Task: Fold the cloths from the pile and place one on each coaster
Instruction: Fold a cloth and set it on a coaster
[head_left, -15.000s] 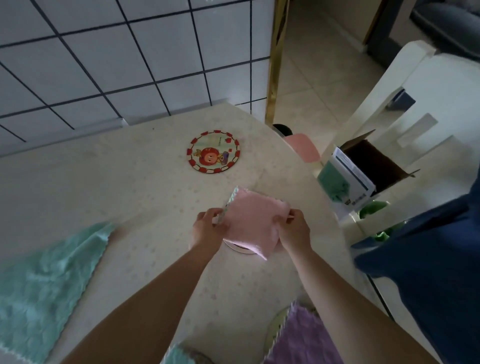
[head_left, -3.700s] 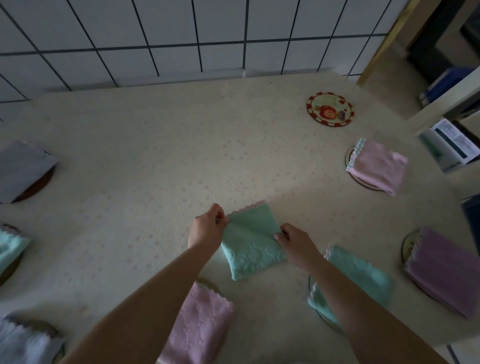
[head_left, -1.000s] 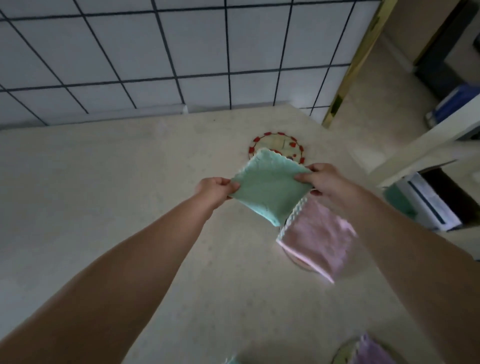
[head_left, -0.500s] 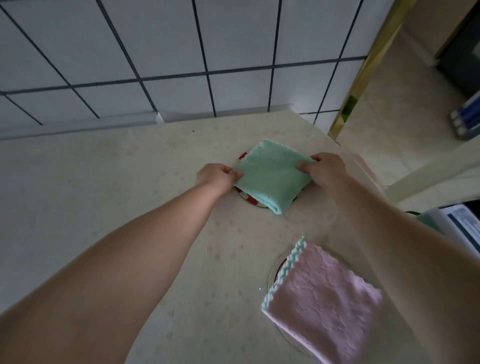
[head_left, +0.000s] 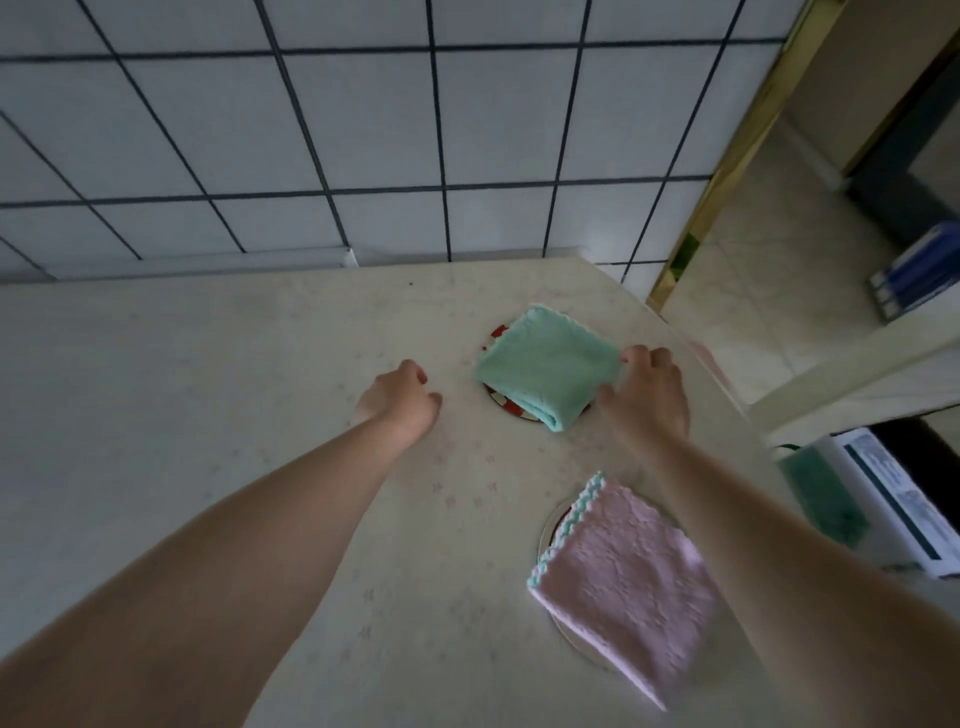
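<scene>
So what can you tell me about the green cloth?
The green cloth is mint-coloured, soft and fluffy like a little towel, with a wavy edge. It is folded into a thick square, turned cornerwise, and lies flat on the red-and-white coaster, covering most of it, near the table's far right corner by the tiled wall. The right hand pinches its right corner; the left hand is off it.
</scene>
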